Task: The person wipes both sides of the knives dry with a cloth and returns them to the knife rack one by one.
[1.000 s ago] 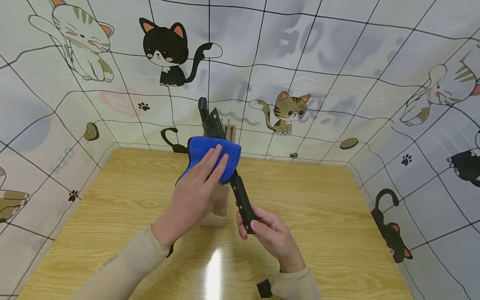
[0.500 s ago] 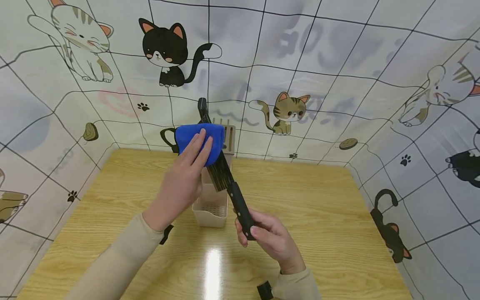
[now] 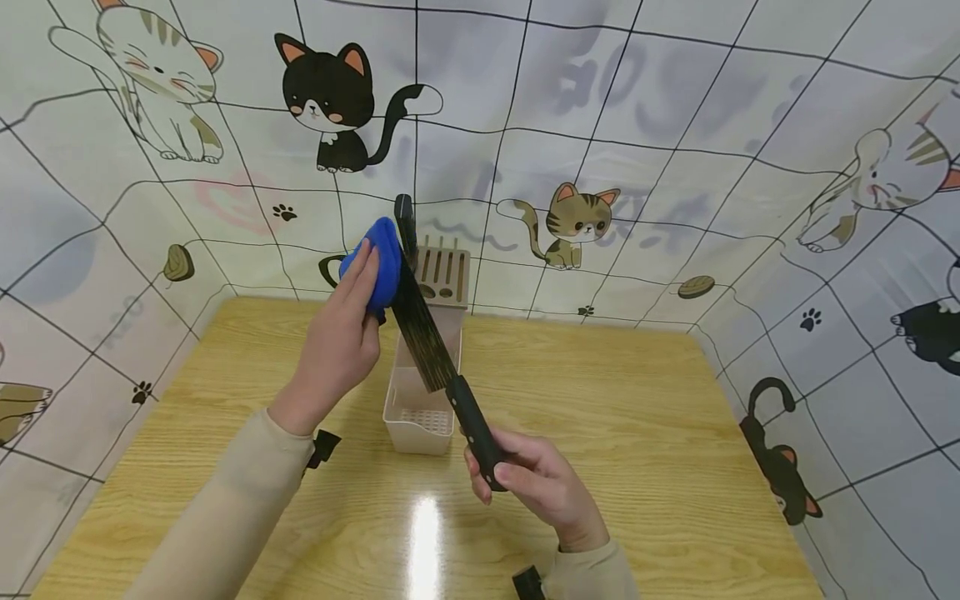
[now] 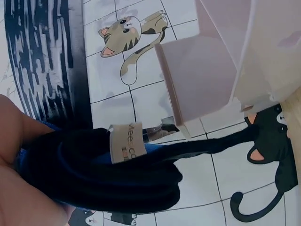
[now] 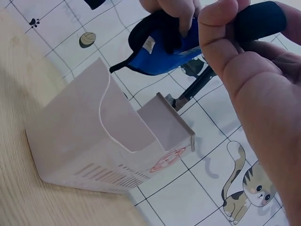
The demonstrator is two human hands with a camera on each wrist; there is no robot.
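Observation:
My right hand [image 3: 543, 483] grips the black riveted handle of a kitchen knife [image 3: 420, 333], whose dark streaked blade slants up and left. My left hand [image 3: 333, 346] pinches a folded blue cloth [image 3: 384, 265] beside the upper part of the blade; whether they touch I cannot tell. The left wrist view shows the bunched cloth [image 4: 103, 176] with its printed tag, below the streaked blade [image 4: 44, 61]. At the right wrist, fingers curl round the handle's butt [image 5: 261, 21], and the blade is hidden.
Behind the knife a beige slotted knife holder [image 3: 420, 440] stands on the wooden table [image 3: 585, 400]. A black-handled utensil [image 3: 405, 218] sticks up from its back slots. Cat-printed sheeting [image 3: 675, 208] hangs behind and at both sides.
The left hand has moved left and up with the cloth, from over the blade to beside its upper part, uncovering the blade. The right hand has lowered slightly with the knife.

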